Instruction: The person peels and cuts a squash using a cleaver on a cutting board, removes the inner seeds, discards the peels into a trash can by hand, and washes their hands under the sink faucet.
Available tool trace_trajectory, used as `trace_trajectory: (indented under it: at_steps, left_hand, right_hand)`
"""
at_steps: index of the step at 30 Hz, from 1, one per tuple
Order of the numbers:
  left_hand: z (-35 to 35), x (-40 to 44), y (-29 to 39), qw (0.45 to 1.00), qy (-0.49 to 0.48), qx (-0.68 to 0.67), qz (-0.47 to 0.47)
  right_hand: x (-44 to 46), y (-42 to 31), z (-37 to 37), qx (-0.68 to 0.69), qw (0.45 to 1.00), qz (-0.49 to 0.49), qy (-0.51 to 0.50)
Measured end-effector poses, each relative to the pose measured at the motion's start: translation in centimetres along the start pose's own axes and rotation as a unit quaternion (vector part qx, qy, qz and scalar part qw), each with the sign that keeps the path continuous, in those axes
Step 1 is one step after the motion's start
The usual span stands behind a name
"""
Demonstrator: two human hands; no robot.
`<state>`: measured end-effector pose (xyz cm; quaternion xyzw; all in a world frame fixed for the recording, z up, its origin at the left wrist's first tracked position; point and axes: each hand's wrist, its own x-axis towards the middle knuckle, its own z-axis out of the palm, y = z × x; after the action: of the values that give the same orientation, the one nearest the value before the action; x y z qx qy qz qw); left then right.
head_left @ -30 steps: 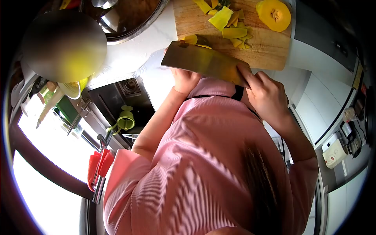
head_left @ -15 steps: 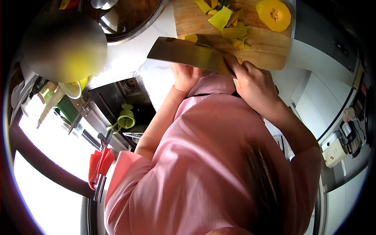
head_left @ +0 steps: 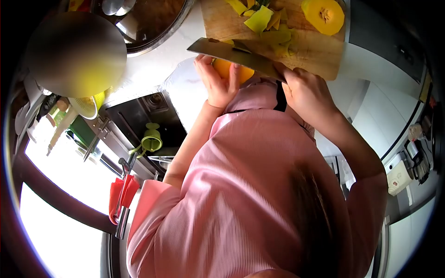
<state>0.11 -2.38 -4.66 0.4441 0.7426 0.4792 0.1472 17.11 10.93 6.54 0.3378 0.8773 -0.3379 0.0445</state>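
Observation:
My right hand (head_left: 308,92) is wrapped round the handle of a broad cleaver (head_left: 236,54), whose blade slants across in front of me. Under the blade, my left hand (head_left: 218,85) grips a piece of peeled orange pumpkin (head_left: 227,69), thumb on one side and fingers on the other. The blade covers part of the pumpkin, so I cannot tell whether the edge touches it. Beyond lies a wooden cutting board (head_left: 320,58) bearing strips of pumpkin peel (head_left: 259,19) and a cut pumpkin piece (head_left: 323,17) with its pale core facing up.
A large lidded pan (head_left: 160,23) stands at the upper left. Left of my body is a dark sink (head_left: 127,116) with a green cup (head_left: 151,140) hanging by the tap. A red cloth (head_left: 123,194) hangs there too. A blurred round patch hides the far left.
The cleaver has shifted a little to the right and away from me. My left hand has come up, and the orange pumpkin in it now shows below the blade.

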Motion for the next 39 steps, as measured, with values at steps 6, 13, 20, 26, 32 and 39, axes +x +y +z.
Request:
trace_trajectory:
  at_steps: [6, 13, 20, 26, 32, 39]
  left_hand:
    - [-0.3, 0.5, 0.5, 1.000, -0.002, -0.006, -0.008]
    - [-0.2, 0.5, 0.6, 1.000, -0.003, -0.011, -0.004]
    - [-0.8, 1.0, 1.2, 0.999, -0.029, 0.016, -0.002]
    - [-4.5, 4.7, 3.0, 0.963, -0.205, 0.106, 0.139]
    - [-3.9, 3.5, 2.1, 0.955, -0.232, 0.145, 0.117]
    - [-2.0, -0.1, 2.9, 0.987, -0.071, 0.126, 0.071]
  right_hand:
    - [1.7, 0.5, 0.5, 0.002, 0.999, 0.012, -0.045]
    - [3.4, 0.7, 2.1, -0.009, 0.998, 0.020, -0.052]
    - [4.0, 0.9, 3.8, 0.037, 0.999, -0.011, 0.033]
    - [1.7, 1.0, 1.3, 0.080, 0.994, 0.067, 0.026]
    - [-0.2, 0.4, -0.7, 0.090, 0.993, 0.068, 0.043]
    - [-3.5, -0.6, 0.0, 0.017, 0.998, -0.005, 0.068]
